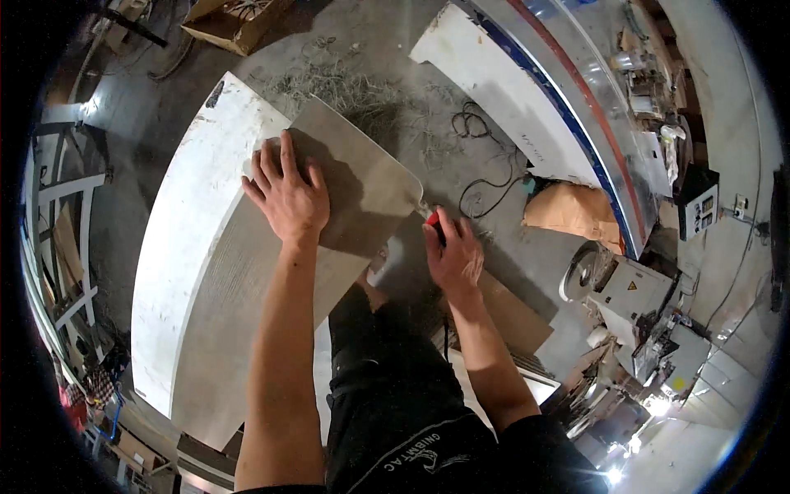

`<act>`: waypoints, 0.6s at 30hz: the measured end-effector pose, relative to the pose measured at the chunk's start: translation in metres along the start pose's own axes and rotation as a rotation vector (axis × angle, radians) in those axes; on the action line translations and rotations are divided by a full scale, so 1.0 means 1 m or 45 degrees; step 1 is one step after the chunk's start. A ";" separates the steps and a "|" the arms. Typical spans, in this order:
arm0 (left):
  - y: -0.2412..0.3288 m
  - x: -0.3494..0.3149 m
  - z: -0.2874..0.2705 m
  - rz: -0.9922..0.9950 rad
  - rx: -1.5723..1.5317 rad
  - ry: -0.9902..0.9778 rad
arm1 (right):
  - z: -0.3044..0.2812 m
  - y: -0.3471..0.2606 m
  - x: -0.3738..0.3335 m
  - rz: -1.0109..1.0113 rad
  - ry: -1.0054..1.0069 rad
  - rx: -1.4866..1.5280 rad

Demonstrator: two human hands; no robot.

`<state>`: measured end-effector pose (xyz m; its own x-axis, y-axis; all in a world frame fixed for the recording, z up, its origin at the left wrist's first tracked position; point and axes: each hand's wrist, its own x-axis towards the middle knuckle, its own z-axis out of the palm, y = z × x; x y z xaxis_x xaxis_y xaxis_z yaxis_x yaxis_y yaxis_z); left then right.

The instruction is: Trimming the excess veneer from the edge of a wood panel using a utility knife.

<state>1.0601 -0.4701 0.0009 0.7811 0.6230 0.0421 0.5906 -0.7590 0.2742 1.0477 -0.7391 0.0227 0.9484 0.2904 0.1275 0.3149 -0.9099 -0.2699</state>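
My left hand lies flat with fingers spread on a thin beige-grey panel with rounded corners. The panel rests askew on a stack of similar panels, which lies over a white tabletop. Beside the panel's right corner, my right hand is closed around a small tool with a red handle. Its tip meets the panel's edge and is too small to make out. A pale shred seems to hang at that corner.
Thin curly trimmings litter the floor beyond the panel. A black cable loops on the floor to the right, near a long white table. A cardboard box stands at the far left; machinery is at right.
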 end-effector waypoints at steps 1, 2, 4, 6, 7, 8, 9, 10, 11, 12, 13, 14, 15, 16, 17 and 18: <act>0.004 -0.001 0.000 -0.008 0.011 -0.019 | -0.004 0.005 0.011 0.023 -0.022 0.069; 0.006 0.001 -0.001 -0.013 0.024 -0.027 | -0.006 0.008 0.020 0.043 -0.035 0.144; 0.004 0.002 -0.003 -0.017 0.013 -0.008 | -0.008 0.019 0.031 -0.048 -0.049 0.178; 0.004 0.000 -0.004 -0.030 -0.002 0.013 | -0.016 0.031 0.039 -0.151 -0.063 0.210; 0.007 -0.001 -0.003 -0.047 0.016 -0.029 | -0.024 0.036 0.042 -0.195 -0.185 0.227; 0.008 -0.001 -0.005 -0.066 0.038 -0.067 | -0.029 0.040 0.045 -0.242 -0.305 0.249; 0.009 -0.001 -0.007 -0.085 0.037 -0.104 | -0.036 0.044 0.046 -0.367 -0.301 0.200; 0.006 0.000 -0.008 -0.099 0.040 -0.094 | -0.038 0.047 0.052 -0.384 -0.302 0.206; 0.005 0.001 -0.008 -0.093 0.027 -0.088 | -0.045 0.046 0.062 -0.358 -0.425 0.199; 0.007 0.002 -0.008 -0.081 0.005 -0.083 | -0.052 0.049 0.073 -0.326 -0.544 0.181; 0.009 0.001 -0.009 -0.081 -0.020 -0.098 | -0.036 0.073 0.077 -0.442 -0.446 0.113; 0.007 0.001 -0.009 -0.099 -0.016 -0.096 | -0.036 0.072 0.089 -0.458 -0.455 0.117; 0.005 0.000 -0.008 -0.076 -0.036 -0.075 | -0.035 0.070 0.100 -0.525 -0.459 0.089; 0.002 0.001 -0.007 -0.054 -0.054 -0.056 | -0.031 0.068 0.112 -0.593 -0.465 0.063; 0.000 0.002 -0.010 -0.015 -0.138 -0.004 | -0.028 0.065 0.121 -0.671 -0.430 0.018; -0.001 0.002 -0.011 -0.034 -0.134 -0.006 | -0.027 0.055 0.133 -0.685 -0.443 0.022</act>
<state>1.0589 -0.4662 0.0115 0.7666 0.6415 0.0287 0.5868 -0.7180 0.3742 1.1906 -0.7588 0.0502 0.6133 0.7869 -0.0675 0.7480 -0.6062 -0.2701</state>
